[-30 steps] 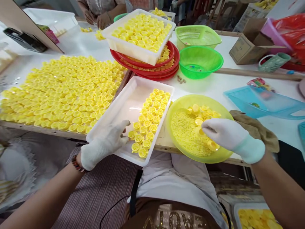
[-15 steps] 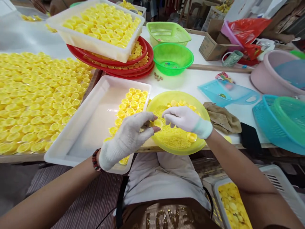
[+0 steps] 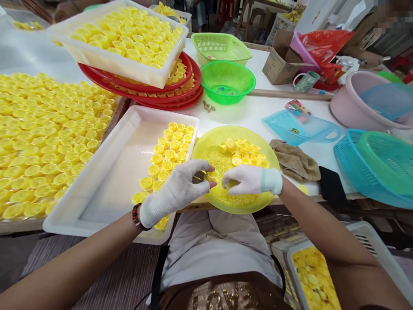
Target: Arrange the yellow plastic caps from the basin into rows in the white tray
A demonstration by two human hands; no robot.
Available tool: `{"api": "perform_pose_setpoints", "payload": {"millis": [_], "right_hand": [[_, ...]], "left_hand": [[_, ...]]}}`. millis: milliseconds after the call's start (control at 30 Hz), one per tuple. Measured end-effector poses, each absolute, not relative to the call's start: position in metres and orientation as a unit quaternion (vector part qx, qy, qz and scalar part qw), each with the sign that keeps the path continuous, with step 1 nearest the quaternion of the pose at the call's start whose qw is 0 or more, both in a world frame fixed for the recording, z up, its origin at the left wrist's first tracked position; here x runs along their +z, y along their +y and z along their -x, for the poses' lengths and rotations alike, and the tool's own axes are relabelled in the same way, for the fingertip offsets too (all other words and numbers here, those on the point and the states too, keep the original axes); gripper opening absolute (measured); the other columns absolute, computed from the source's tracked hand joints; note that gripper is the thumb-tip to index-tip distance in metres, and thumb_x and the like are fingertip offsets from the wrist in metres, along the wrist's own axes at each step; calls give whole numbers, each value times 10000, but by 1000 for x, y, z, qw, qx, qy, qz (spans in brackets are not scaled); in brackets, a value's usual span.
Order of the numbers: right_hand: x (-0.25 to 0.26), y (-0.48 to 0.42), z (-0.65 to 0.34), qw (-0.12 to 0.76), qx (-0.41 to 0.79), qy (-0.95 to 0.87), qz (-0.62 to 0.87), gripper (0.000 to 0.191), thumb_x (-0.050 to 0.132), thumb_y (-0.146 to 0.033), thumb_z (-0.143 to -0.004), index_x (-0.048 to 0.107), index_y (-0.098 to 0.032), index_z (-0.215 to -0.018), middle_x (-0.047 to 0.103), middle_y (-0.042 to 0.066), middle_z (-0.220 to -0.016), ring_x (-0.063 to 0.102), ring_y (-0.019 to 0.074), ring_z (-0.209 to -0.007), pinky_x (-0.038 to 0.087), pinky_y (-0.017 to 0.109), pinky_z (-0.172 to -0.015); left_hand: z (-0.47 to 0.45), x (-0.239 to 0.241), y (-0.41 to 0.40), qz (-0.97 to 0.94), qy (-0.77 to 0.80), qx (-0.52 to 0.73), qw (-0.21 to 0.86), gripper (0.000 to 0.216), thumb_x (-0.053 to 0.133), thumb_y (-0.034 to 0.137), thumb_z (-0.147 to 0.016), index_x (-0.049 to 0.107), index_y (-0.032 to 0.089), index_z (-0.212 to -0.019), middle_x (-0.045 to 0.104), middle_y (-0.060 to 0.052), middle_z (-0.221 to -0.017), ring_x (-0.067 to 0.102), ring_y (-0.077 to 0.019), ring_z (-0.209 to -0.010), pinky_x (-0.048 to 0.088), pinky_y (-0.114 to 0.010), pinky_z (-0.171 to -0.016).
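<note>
The left hand (image 3: 179, 188) pinches a cup (image 3: 212, 175) between thumb and fingertips, over the left part of the bowl (image 3: 206, 139). The right hand (image 3: 247, 178), fingers curled, is just right of it; whether they hold anything, I cannot tell.

Site: a workshop, of the handwork kind. Evidence: a broad white desk (image 3: 238, 114) is given over to one product in bulk. Yellow cups (image 3: 41, 190) cover its left part in close ranks; more of the like fill a white tub (image 3: 112, 66) set atop stacked red trays (image 3: 180, 103). Further yellow parts (image 3: 314, 275) sit in a container below desk level. Left hand (image 3: 176, 185) and right hand (image 3: 248, 180) wear white work gloves. Other people's arms (image 3: 66, 10) show at the desk's far side. Makeshift fittings: household basins, green basket (image 3: 222, 49), reused carton (image 3: 280, 64). Personal mug (image 3: 308, 82) among them.
</note>
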State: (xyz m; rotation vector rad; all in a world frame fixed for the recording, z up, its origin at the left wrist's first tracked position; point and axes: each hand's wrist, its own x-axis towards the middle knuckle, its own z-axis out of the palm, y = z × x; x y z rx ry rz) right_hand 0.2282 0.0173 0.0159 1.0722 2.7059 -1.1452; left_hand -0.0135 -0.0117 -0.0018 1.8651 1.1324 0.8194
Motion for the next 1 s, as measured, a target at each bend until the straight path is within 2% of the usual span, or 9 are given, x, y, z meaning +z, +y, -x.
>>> {"api": "perform_pose_setpoints", "payload": {"millis": [133, 267, 400, 533, 733, 867, 1000], "right_hand": [[36, 12, -229, -107, -305, 873, -365, 140, 637, -198, -865, 711, -204, -984, 743, 24, -975, 666, 178, -887, 511, 314, -845], [50, 8, -218, -172, -258, 881, -358, 142, 622, -192, -901, 697, -188, -1022, 736, 44, -1032, 655, 178, -942, 493, 318, -894], [52, 7, -219, -201, -260, 870, -368, 203, 625, -181, -898, 681, -191, -1093, 733, 43, -1072, 652, 173, -941, 501, 321, -877], [43, 8, -237, -225, -269, 848, -397, 152, 593, -202, -916, 683, -195, -1038, 733, 43, -1023, 663, 173, -919, 518, 328, -862], [31, 4, -244, -227, -275, 846, -397, 127, 590, -170, -907, 701, -199, -964, 741, 31, -952, 677, 171, -893, 535, 328, -853], [43, 1, -228, -273, -318, 830, -369, 145, 598, -164, -911, 706, -199, -1002, 749, 20, -989, 680, 146, -887, 543, 293, -841], [51, 1, -220, -269, -375, 809, -364, 187, 582, -186, -932, 694, -196, -1082, 744, 21, -1013, 680, 126, -816, 551, 274, -783]], "left_hand": [[3, 0, -11, -769, 449, 320, 325, 376, 695, 185, -808, 623, 176, -1176, 723, -77, -1087, 704, -182, -876, 602, -335, -806], [-5, 1, -9, -797, 422, 299, 312, 323, 653, 151, -816, 618, 193, -1135, 715, -58, -1054, 692, -185, -885, 595, -345, -817], [-6, -4, -10, -774, 415, 329, 348, 384, 655, 138, -823, 604, 172, -1202, 703, -69, -1076, 689, -181, -915, 595, -354, -852], [-2, -11, -12, -743, 407, 376, 376, 497, 671, 117, -822, 568, 165, -1306, 688, -80, -1125, 698, -174, -959, 598, -349, -891], [-1, -13, -12, -720, 391, 396, 414, 464, 676, 127, -841, 590, 183, -1294, 686, -74, -1148, 697, -160, -958, 600, -327, -901], [-5, -14, -11, -707, 377, 387, 456, 451, 667, 139, -847, 586, 189, -1288, 687, -77, -1161, 699, -181, -996, 598, -346, -914], [-6, -16, -11, -712, 364, 383, 463, 389, 665, 147, -860, 598, 190, -1241, 688, -72, -1146, 689, -191, -1022, 590, -360, -937]]}}
